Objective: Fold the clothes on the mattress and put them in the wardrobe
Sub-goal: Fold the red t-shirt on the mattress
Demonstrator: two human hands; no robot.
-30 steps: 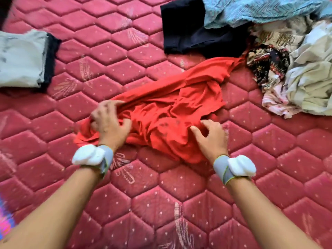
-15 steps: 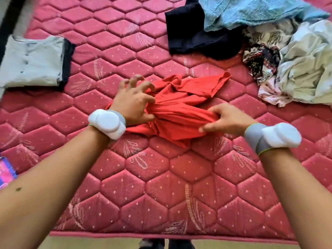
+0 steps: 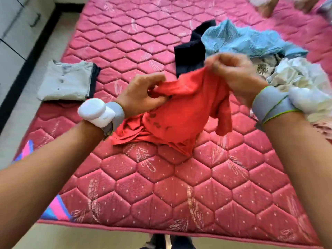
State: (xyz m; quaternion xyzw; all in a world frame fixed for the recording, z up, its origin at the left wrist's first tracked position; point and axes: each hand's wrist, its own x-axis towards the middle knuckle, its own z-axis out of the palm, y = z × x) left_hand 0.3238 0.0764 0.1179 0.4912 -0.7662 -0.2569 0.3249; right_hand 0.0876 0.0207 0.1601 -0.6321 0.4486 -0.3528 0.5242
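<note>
Both hands lift the red garment [image 3: 181,112] above the mattress [image 3: 161,186]. The left hand [image 3: 142,94] pinches a bunched edge; the right hand [image 3: 233,72], blurred, pinches the top edge higher up. Below the grip, the hem drags on the quilting. Bare mattress stretches left of the grip to the folded grey shirt [image 3: 66,81]; unfolded clothes [image 3: 260,51] crowd beyond the right hand.

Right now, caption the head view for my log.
Both hands, left and right, lift a crumpled red garment off the pink mattress.
</note>
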